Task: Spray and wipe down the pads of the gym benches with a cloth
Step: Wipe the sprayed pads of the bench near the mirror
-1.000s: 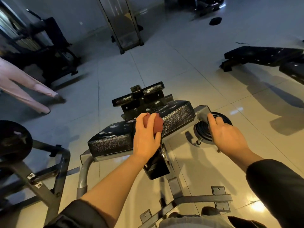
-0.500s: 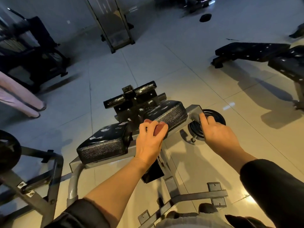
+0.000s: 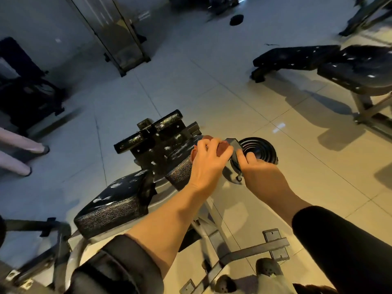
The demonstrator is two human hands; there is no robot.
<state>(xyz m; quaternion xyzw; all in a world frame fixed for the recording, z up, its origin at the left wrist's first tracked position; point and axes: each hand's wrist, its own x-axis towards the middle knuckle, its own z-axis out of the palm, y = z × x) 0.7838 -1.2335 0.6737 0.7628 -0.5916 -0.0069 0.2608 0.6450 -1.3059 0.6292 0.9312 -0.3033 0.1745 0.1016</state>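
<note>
L hand (image 3: 206, 164) fingers curled over reddish cloth (image 3: 222, 147), pressing it on right end of black pad (image 3: 180, 164), frame centre. R hand (image 3: 257, 168) fingers wrapped round grey frame bracket (image 3: 233, 145) just beside; grip closed. Weight plate (image 3: 259, 149) right of bracket. Second pad (image 3: 114, 204) lower left w/ white flecks. Bench (image 3: 297, 58) upper right.

No legible text, label, brand, number or sign observed in the head view. Pads, frame and floor carry no readable marking; pale flecks on the pads are not lettering.
</note>
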